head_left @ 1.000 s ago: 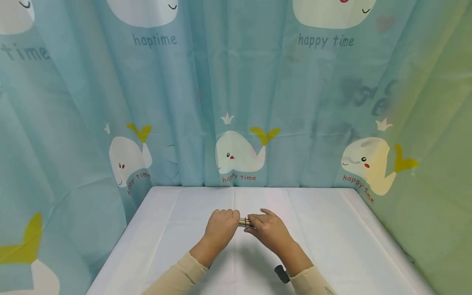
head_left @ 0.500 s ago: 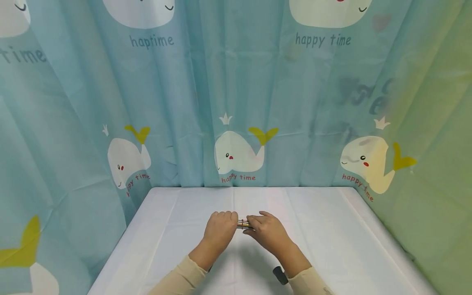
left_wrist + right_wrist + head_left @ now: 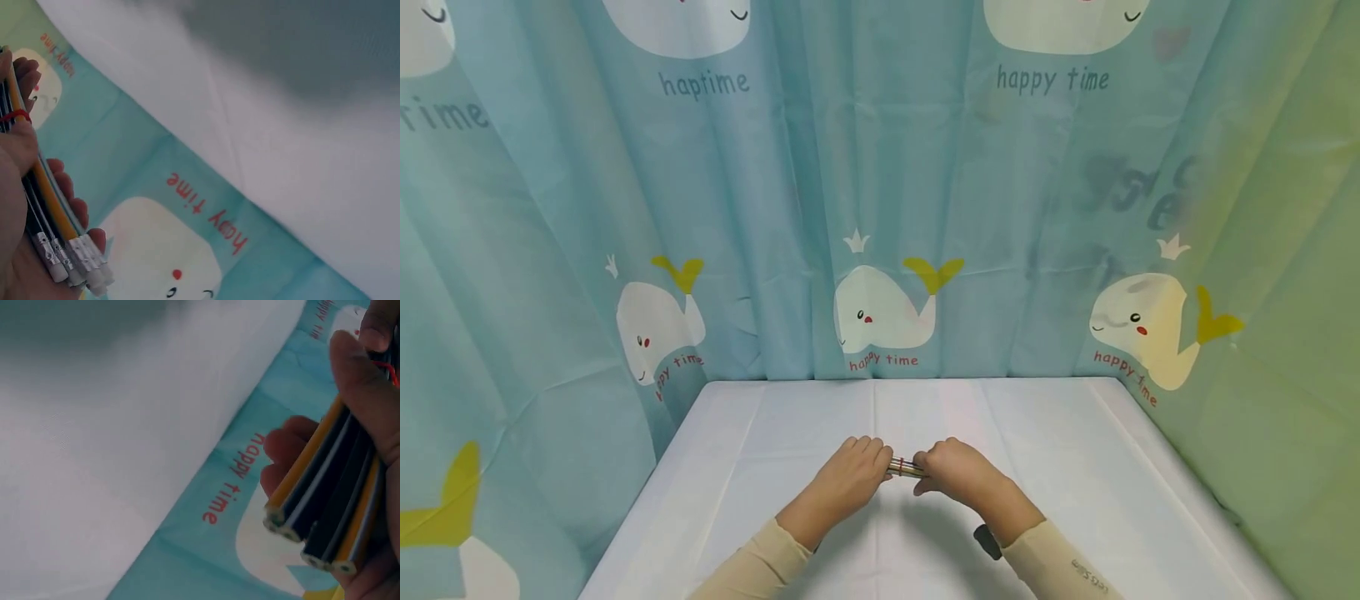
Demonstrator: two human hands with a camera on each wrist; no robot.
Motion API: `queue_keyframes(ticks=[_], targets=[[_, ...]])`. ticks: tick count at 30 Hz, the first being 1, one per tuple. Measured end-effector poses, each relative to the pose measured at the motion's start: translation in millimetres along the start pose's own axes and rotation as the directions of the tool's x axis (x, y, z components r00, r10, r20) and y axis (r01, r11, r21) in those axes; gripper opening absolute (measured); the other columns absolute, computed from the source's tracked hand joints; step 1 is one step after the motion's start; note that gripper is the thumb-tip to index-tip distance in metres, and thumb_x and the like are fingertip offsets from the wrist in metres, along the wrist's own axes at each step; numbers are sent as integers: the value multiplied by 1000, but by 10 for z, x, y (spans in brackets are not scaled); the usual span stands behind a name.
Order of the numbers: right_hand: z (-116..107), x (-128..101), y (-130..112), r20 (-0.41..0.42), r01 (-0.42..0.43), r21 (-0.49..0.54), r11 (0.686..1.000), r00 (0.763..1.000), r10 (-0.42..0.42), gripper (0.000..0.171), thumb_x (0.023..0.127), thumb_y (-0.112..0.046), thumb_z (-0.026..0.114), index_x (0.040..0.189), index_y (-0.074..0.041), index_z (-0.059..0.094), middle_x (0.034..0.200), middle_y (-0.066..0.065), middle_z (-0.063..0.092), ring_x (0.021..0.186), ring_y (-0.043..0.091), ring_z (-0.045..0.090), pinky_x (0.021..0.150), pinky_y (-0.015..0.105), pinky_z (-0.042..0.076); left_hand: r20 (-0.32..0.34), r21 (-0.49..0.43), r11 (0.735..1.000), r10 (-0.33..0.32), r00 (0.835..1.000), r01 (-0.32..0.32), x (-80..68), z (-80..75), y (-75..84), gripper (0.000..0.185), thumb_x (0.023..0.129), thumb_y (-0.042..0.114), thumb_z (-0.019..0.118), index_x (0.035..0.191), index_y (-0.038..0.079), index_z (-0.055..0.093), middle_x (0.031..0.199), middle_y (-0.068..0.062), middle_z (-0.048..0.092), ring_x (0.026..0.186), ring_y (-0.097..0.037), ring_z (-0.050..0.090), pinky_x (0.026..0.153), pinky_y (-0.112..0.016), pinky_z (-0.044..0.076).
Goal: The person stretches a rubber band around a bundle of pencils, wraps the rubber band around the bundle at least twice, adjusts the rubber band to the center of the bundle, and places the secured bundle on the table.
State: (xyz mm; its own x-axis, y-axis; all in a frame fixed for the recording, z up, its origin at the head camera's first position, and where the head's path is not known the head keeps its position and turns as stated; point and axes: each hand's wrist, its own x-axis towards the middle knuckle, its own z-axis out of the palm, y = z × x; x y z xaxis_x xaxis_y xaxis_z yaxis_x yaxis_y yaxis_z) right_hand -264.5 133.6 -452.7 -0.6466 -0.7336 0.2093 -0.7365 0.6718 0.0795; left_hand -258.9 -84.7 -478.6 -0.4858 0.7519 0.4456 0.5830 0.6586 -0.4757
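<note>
Both hands hold a bundle of pencils (image 3: 907, 469) above the white table, near its middle. A red band (image 3: 16, 117) circles the bundle between the hands. My left hand (image 3: 850, 477) curls round the eraser half; in the left wrist view, white erasers (image 3: 94, 277) and silver ferrules stick out past the palm. Round the other half my right hand (image 3: 961, 475) is curled, thumb along the pencils. Their flat, unsharpened ends (image 3: 342, 565) show in the right wrist view, with yellow, dark and grey barrels. In the head view the fingers hide most of the bundle.
The white-covered table (image 3: 760, 500) spreads beneath both hands. A blue curtain (image 3: 880, 167) with whale prints hangs behind it and along the sides, greenish at right. A small dark object (image 3: 987, 542) sits at the right wrist.
The right hand has turned and curled its fingers in more, shifting slightly right and down. The left hand has moved slightly right. The bundle now slopes down toward the right.
</note>
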Motion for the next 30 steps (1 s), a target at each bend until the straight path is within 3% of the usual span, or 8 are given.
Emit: queue_keyframes(ticks=[3, 6, 9, 12, 18, 24, 26, 30], targets=[[39, 14, 17, 61, -9, 47, 999, 998, 6, 26, 74, -36, 79, 75, -17, 61, 61, -14, 56, 51, -1, 44, 49, 18, 39, -22, -1, 1000, 13, 1000, -13, -25, 54, 32, 23, 89, 30, 67, 90, 14, 51, 78, 3, 43, 65, -11, 39, 58, -23, 27], [118, 15, 24, 58, -13, 29, 1000, 998, 12, 22, 78, -32, 77, 79, -17, 61, 66, -13, 58, 53, 1, 47, 51, 19, 41, -18, 21, 1000, 8, 1000, -8, -39, 99, 71, 18, 88, 23, 67, 87, 13, 52, 75, 3, 42, 61, -10, 39, 54, -22, 26], [216, 0, 26, 13, -2, -53, 999, 1000, 3, 19, 83, -27, 75, 90, -14, 63, 76, -9, 61, 62, 5, 55, 57, 21, 45, 53, 19, 1000, -20, 998, 19, -54, 139, 111, 17, 90, 23, 66, 89, 12, 53, 72, 2, 43, 57, -10, 42, 50, -22, 29], [305, -25, 22, -10, -10, -119, 993, 1000, 9, 24, 87, -24, 72, 106, -11, 64, 91, -4, 63, 78, 11, 62, 67, 23, 49, 141, -53, 997, -48, 989, 56, -78, 191, 124, 22, 93, 30, 65, 96, 10, 55, 73, 2, 46, 57, -11, 46, 48, -25, 36], [424, -89, 11, 28, -39, -193, 980, 999, 45, 42, 90, -13, 69, 130, -5, 58, 117, 4, 60, 102, 18, 59, 84, 31, 49, 239, -229, 970, -20, 971, 77, -111, 275, 79, 30, 94, 29, 64, 114, 8, 57, 89, 1, 55, 74, -12, 57, 62, -26, 48], [482, -115, 32, -51, -21, -175, 984, 999, 13, 37, 86, -10, 71, 123, -7, 65, 106, 2, 62, 92, 16, 60, 77, 26, 50, 296, -383, 914, -20, 955, 138, -105, 294, 32, 32, 89, 17, 72, 118, 10, 61, 98, 2, 60, 87, -10, 62, 75, -23, 50], [491, -117, 38, -36, -28, -133, 991, 999, 23, 36, 84, -10, 73, 120, -8, 68, 102, 1, 63, 88, 15, 63, 75, 24, 51, 296, -392, 909, -20, 955, 140, -96, 298, 29, 30, 85, 15, 75, 113, 12, 63, 94, 3, 60, 84, -9, 62, 72, -22, 49], [520, -97, 51, 37, -60, -80, 995, 997, 63, 33, 82, -9, 75, 114, -11, 70, 98, 0, 67, 83, 16, 67, 73, 25, 53, 301, -356, 925, -20, 953, 132, -77, 342, 49, 27, 81, 16, 78, 104, 15, 65, 86, 6, 59, 75, -8, 61, 65, -22, 49]])
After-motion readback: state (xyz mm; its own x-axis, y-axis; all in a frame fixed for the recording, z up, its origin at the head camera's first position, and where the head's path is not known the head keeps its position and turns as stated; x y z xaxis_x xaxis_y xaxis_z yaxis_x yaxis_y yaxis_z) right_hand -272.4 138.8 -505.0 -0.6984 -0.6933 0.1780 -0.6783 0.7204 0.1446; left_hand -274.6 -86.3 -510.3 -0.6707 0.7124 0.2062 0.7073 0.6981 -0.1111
